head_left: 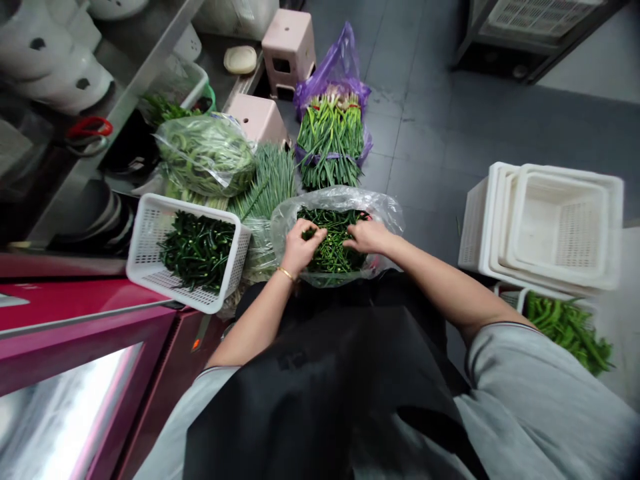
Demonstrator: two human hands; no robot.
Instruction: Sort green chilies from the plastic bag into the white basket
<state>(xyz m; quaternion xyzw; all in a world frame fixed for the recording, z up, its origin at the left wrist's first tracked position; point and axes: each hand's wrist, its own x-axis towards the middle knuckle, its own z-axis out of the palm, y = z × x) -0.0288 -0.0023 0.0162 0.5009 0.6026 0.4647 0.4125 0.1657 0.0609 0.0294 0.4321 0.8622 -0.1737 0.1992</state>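
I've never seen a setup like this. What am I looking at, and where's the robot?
There is no robot: these are a person's bare left hand and right hand. The single picture comes from a camera worn on the head, looking forward and down. Both hands are in an open, clear plastic bag of thin, dark green vegetables; whether the fingers grip any is too small to tell.

On the left is a white plastic basket of dark green vegetables. Ahead, on the grey tiled floor, a purple plastic bag holds long green stalks. White plastic baskets are stacked on the right.
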